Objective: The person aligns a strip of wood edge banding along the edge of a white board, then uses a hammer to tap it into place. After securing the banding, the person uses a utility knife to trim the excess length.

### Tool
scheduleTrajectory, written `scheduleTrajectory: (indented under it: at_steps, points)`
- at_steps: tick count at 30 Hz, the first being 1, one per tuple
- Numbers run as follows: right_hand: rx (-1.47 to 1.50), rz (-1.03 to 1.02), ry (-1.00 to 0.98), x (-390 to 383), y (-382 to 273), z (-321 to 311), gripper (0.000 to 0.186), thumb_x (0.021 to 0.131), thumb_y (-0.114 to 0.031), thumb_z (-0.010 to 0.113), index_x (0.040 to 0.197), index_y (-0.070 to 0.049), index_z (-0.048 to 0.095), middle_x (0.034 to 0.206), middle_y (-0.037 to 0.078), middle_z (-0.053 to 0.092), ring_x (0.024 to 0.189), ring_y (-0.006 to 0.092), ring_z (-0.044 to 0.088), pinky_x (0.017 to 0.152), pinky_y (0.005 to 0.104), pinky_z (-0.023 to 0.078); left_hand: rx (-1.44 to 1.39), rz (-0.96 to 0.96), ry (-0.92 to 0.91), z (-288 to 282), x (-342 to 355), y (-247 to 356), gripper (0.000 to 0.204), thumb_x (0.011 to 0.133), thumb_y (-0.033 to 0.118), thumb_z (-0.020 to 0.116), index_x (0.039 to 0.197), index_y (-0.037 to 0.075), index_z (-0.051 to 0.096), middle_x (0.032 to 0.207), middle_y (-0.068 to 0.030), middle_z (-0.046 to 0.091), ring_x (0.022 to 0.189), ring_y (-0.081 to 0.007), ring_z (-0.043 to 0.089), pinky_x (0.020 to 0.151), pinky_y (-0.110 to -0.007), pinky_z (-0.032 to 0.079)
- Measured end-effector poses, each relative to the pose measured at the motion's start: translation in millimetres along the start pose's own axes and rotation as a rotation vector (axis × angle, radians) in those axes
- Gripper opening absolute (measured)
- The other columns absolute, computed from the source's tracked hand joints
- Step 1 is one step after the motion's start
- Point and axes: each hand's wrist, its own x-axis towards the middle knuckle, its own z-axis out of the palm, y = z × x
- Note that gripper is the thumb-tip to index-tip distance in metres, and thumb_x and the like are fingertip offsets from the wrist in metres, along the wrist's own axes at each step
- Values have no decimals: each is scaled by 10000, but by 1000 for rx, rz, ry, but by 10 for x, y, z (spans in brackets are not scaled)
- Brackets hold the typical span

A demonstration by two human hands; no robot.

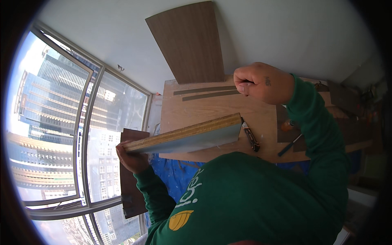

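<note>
My left hand [131, 160] is closed round the left end of a thick board [183, 132]. The board stands on its edge, tilted, with its raw yellowish-brown edge facing up and a pale grey face toward me. Raised over the far part of the wooden worktable [171, 114], my right hand [263, 83] is curled into a fist. Its fingers hide whatever may be in it. Two narrow dark strips [204, 90] lie on the table to the left of that hand. A black and orange utility knife [250, 136] rests just past the board's right end.
A large brown wood-grain panel [192, 45] leans against the far wall. Another dark brown panel [134, 175] is at the left, near the windows [118, 98]. Blue sheeting [173, 169] shows below the table. A blue-handled tool [289, 145] and dark boards lie to the right.
</note>
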Motion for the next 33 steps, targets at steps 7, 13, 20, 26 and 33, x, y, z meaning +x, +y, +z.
scheduleTrajectory:
  at_steps: [7,13,20,26,33]
  points:
    - [228,394,171,136,1288,289,359,1055,-316,548,848,-26,597,706,52,583,678,151,629,624,356,503,-21,7,-36,-4,-6,-30,693,1085,642,291,1009,34,614,872,-132,637,811,-232,643,763,-387,571]
    - [157,732,275,117,3038,1442,297,985,-322,675,865,-50,653,796,136,685,749,251,675,696,423,527,-151,57,-149,-120,17,-123,841,1035,751,209,981,32,644,823,-180,687,728,-281,706,650,-402,610]
    - [67,567,323,497,3977,2315,211,955,-228,696,1021,-31,663,1065,194,720,985,367,680,863,465,532,-300,-15,-370,-280,109,-148,949,981,828,248,1049,2,710,851,-208,728,749,-331,755,660,-429,661]
    - [-131,705,-31,1458,4350,2474,478,1010,-251,618,1459,-104,548,1578,180,456,1419,370,473,1180,450,414,-270,-3,-352,-245,158,-189,920,1001,794,267,1057,-9,712,886,-203,739,758,-324,761,670,-439,666]
    - [-260,808,-77,1831,4587,2630,597,999,-123,580,1575,-112,424,1695,153,281,1538,402,307,1268,485,340,-246,-1,-407,-278,197,-194,934,986,812,276,1082,-35,658,933,-197,702,806,-318,732,716,-447,654]
